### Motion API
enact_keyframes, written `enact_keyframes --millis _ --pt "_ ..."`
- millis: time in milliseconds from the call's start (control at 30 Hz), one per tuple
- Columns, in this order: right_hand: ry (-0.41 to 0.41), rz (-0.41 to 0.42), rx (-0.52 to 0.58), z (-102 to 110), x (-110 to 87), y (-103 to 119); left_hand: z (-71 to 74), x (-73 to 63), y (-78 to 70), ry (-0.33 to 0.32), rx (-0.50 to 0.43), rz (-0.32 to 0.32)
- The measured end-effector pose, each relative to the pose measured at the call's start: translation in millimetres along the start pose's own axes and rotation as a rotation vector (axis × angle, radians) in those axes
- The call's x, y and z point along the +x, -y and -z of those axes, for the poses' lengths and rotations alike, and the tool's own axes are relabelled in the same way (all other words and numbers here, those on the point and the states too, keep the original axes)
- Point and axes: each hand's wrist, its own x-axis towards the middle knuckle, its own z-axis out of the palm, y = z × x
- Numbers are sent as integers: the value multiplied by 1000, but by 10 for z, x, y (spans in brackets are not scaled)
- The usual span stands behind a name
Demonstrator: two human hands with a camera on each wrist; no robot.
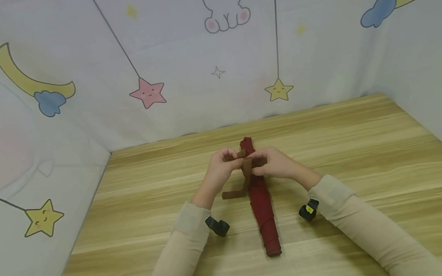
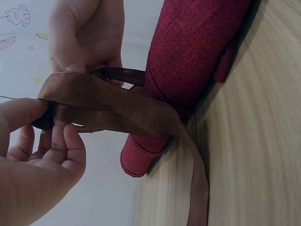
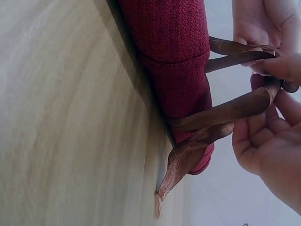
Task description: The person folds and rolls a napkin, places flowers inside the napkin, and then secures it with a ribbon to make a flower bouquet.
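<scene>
A dark red rolled cloth [image 1: 265, 213] lies lengthwise on the wooden table, away from the person. Brown ribbon [image 2: 117, 106] goes round its upper part and rises in loops above it. My left hand [image 1: 223, 166] pinches the ribbon between thumb and fingers, just left of the roll. On the other side my right hand [image 1: 274, 163] also pinches ribbon, its fingertips close to the left ones. One ribbon tail [image 1: 234, 194] trails onto the table at the left; in the right wrist view a frayed end [image 3: 160, 200] hangs down. The fingers partly hide where the strands cross.
The wood-grain table [image 1: 142, 234] extends around the roll. A white cloth backdrop [image 1: 181, 62] with printed stars, moons and a bear-like figure stands at the back and sides. Small dark wrist cameras [image 1: 218, 226] are worn at both cuffs.
</scene>
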Motion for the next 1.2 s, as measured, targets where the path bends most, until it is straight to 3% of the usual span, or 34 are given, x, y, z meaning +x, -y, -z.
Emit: enact_keyframes --millis 300,567,900,1200 --pt "-13 17 -53 -5 -17 28 -1 14 18 11 -17 -8" --pt "24 11 -40 11 -35 8 4 26 53 9 12 -23" --pt "87 78 -78 12 -60 16 -23 20 55 1 1 -51" --pt "20 109 -126 -12 -34 -9 -28 32 67 9 -24 -47"
